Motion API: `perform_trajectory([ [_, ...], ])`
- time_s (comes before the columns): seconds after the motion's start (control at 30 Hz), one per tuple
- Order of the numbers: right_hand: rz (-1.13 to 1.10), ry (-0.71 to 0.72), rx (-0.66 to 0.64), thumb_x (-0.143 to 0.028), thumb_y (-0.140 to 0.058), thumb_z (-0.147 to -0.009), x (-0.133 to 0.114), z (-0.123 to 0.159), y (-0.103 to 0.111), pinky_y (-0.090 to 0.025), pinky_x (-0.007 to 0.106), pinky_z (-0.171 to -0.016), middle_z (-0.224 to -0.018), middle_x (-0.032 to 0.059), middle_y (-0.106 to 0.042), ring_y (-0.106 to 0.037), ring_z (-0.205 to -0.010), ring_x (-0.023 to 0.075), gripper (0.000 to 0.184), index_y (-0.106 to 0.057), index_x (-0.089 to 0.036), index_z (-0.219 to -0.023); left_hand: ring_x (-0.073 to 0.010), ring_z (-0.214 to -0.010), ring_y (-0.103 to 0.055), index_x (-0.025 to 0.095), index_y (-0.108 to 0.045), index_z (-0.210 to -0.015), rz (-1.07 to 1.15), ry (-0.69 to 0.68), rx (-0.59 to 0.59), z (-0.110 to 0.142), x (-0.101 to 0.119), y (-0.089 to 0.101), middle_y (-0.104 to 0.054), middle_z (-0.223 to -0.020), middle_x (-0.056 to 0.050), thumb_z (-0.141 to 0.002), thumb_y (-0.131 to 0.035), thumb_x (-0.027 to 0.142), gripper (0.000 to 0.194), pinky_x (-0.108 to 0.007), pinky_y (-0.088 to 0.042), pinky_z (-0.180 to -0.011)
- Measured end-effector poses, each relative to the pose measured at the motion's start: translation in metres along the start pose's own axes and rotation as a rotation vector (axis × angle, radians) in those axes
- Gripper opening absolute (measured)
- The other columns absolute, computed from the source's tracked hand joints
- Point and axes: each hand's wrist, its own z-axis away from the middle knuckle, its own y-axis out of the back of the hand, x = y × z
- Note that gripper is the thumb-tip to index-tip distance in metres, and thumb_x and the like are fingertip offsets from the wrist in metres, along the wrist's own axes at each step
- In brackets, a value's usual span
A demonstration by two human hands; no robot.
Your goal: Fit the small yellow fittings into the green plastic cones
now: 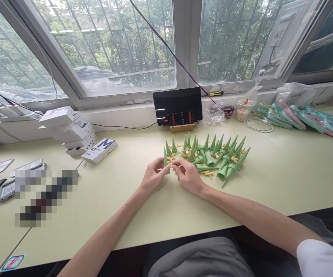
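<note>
My left hand (154,175) is closed around a green plastic plant watering spike (165,157), which stands with its pointed tip up. Against that spike's side, my right hand (189,177) pinches a small yellow plastic valve (171,164). Both hands' fingertips nearly meet there. Just beyond and to the right of my hands is a cluster of similar green watering spikes (224,157), some upright and some lying on their sides. Small yellow valves (208,174) are scattered among them. My fingers partly hide the held spike's lower part.
On the pale table (143,227), a phone (180,119) leans against a dark tablet (178,100) at the back. White boxes (71,127) are stacked to the left, with a box (99,150) in front. Teal and pink packaged items (305,117) lie at the far right beside a bagged cup (245,109).
</note>
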Motion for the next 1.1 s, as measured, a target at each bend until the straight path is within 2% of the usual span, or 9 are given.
perform_trajectory([
  [0.1, -0.027, -0.014, 0.002, -0.034, -0.051, -0.098, -0.0021, 0.0001, -0.0001, -0.045, 0.025, -0.052, -0.079, 0.0027, -0.063, -0.054, -0.056, 0.0127, 0.019, -0.061, -0.018, -0.098, -0.0116, -0.064, -0.056, 0.019, -0.07, -0.103, -0.004, 0.001, -0.023, -0.0002, -0.0011, 0.0012, -0.07, -0.093, -0.006, -0.085, -0.068, 0.046, 0.033, -0.022, -0.044, -0.052],
  [0.47, -0.064, -0.032, 0.006, -0.041, -0.05, -0.099, -0.0022, 0.0, 0.0004, -0.046, 0.025, -0.051, -0.075, 0.0005, -0.059, -0.054, -0.053, 0.0118, 0.024, -0.06, -0.019, -0.097, -0.0108, -0.064, -0.05, 0.017, -0.07, -0.094, 0.018, -0.016, -0.062, -0.0009, -0.0014, 0.0022, -0.062, -0.081, -0.003, -0.086, -0.068, 0.045, 0.029, -0.022, -0.042, -0.054],
  [0.67, -0.119, -0.049, 0.01, -0.044, -0.05, -0.099, 0.0, 0.0, 0.0001, -0.043, 0.024, -0.048, -0.073, -0.001, -0.057, -0.054, -0.05, 0.0107, 0.026, -0.058, -0.02, -0.094, -0.0117, -0.07, -0.051, 0.017, -0.07, -0.086, 0.042, -0.061, -0.094, -0.0004, 0.0005, 0.0014, -0.061, -0.083, -0.003, -0.087, -0.068, 0.041, 0.024, -0.022, -0.043, -0.058],
  [0.97, -0.08, -0.045, 0.01, -0.043, -0.047, -0.101, 0.0007, 0.0002, 0.0007, -0.044, 0.024, -0.05, -0.07, -0.0014, -0.058, -0.053, -0.05, 0.0107, 0.028, -0.057, -0.02, -0.09, -0.0116, -0.07, -0.051, 0.016, -0.07, -0.09, 0.024, -0.062, -0.101, -0.0003, -0.0006, 0.0007, -0.062, -0.084, -0.003, -0.089, -0.067, 0.039, 0.023, -0.021, -0.042, -0.058],
  [1.1, -0.065, -0.043, 0.024, -0.043, -0.046, -0.1, -0.0024, 0.0004, 0.0016, -0.045, 0.024, -0.051, -0.075, 0.0007, -0.061, -0.055, -0.054, 0.0117, 0.026, -0.058, -0.02, -0.096, -0.011, -0.068, -0.049, 0.015, -0.069, -0.085, 0.031, -0.051, -0.08, -0.001, -0.0027, 0.0012, -0.061, -0.082, -0.003, -0.088, -0.067, 0.04, 0.025, -0.021, -0.04, -0.056],
])
